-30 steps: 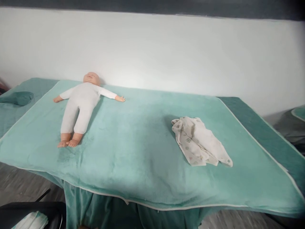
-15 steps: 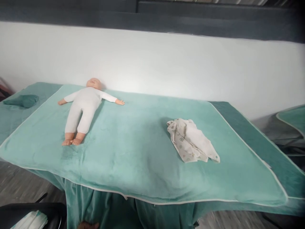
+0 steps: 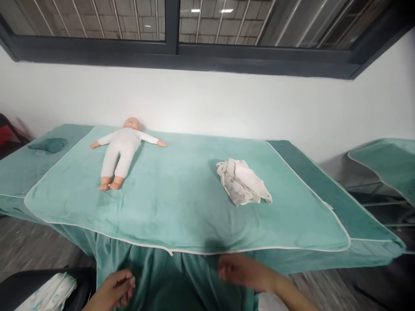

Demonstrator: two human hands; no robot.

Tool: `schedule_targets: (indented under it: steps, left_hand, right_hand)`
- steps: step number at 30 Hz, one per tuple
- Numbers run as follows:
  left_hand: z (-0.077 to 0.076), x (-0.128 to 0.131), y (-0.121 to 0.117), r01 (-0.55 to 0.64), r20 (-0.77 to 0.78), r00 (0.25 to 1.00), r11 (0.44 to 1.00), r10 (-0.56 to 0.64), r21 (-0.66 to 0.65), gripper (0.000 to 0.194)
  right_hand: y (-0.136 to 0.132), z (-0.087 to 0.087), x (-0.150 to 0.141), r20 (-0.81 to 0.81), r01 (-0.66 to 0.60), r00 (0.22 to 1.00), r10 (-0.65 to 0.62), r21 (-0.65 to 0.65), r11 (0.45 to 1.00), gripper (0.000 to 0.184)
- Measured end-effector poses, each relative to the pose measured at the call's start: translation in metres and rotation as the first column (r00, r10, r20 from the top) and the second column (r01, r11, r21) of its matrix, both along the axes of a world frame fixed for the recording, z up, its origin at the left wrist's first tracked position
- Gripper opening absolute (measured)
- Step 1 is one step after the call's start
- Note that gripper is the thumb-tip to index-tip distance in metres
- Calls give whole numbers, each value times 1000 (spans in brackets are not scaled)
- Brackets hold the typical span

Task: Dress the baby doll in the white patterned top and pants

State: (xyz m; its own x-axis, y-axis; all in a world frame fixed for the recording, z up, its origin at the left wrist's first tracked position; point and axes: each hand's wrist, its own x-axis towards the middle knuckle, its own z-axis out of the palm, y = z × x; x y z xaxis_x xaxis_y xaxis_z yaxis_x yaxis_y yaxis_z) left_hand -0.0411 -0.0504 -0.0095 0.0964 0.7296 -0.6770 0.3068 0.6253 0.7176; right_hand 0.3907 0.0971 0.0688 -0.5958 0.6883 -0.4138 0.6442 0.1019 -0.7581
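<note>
My left hand (image 3: 117,287) is low in front of the bed's near edge, its fingers loosely curled and apart, with nothing in them. My right hand (image 3: 241,271), smeared by motion, is at the near edge of the green cover (image 3: 181,207); its fingers are unclear and no held thing shows. Beyond it lies a crumpled white printed baby garment (image 3: 243,181), touched by neither hand. A baby doll (image 3: 121,149) in a white bodysuit rests on its back at the left, arms spread and head toward the wall.
At the lower left, a black chair (image 3: 84,276) bears a folded white printed item (image 3: 52,296), perhaps a diaper. A small green pillow (image 3: 48,145) lies on the bed's left end. Behind rises a white wall (image 3: 201,103) under a barred window. Another green-covered bed (image 3: 385,162) is at the right.
Both hands have risen into view from below; only a bit of the left showed before. The camera view has tilted up, showing more window. Doll and garment stay where they lay.
</note>
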Motion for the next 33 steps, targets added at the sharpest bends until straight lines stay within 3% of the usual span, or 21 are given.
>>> schedule_targets:
  steps: [1,3,5,6,8,10,12,13,17,20,23,24,26,29,33]
  left_hand:
    - [6,3,5,-11,-50,999,996,16,85,73]
    - [7,10,13,27,-189,981,960,27,279,63]
    - [-3,15,14,122,-348,937,893,41,433,55]
    - [-12,16,13,164,-411,909,852,65,498,51]
    - [-31,16,10,221,-489,858,747,157,627,40]
    - [-46,13,7,292,-536,795,596,284,748,30]
    - [-55,11,3,396,-578,720,457,383,796,23]
    - [-57,9,2,444,-603,687,424,404,790,21]
    - [-58,9,-10,591,-703,617,383,353,710,22]
    - [-61,13,-19,667,-735,622,309,271,678,32]
    - [-67,15,-20,687,-742,641,283,198,669,38]
    - [-68,15,-20,689,-744,641,285,188,666,39]
    - [-69,14,-18,689,-745,643,293,175,663,40]
    - [-70,13,-17,682,-739,653,297,164,668,40]
    - [-68,14,-15,678,-735,652,288,189,676,37]
  right_hand:
    - [14,2,0,-12,7,1000,-7,42,999,13]
    - [49,7,-3,-12,119,993,-120,267,956,15]
    - [85,12,-8,50,175,968,-245,566,806,21]
    - [102,14,-12,65,193,951,-302,639,745,27]
    - [132,14,-18,112,204,907,-405,725,658,37]
    - [156,11,-24,205,169,827,-524,798,579,39]
    - [176,7,-26,291,98,728,-621,851,515,36]
    - [185,6,-27,305,87,700,-645,861,501,33]
    - [215,12,-16,218,201,743,-633,829,522,21]
    - [230,32,-1,184,277,744,-642,790,547,15]
    - [235,67,11,-107,547,726,-680,689,475,14]
    - [234,81,13,-281,672,688,-669,595,441,15]
    - [230,110,12,-580,830,556,-596,348,435,17]
    - [221,151,1,-753,858,420,-507,146,493,16]
    - [209,187,-29,-782,849,420,-460,159,504,20]
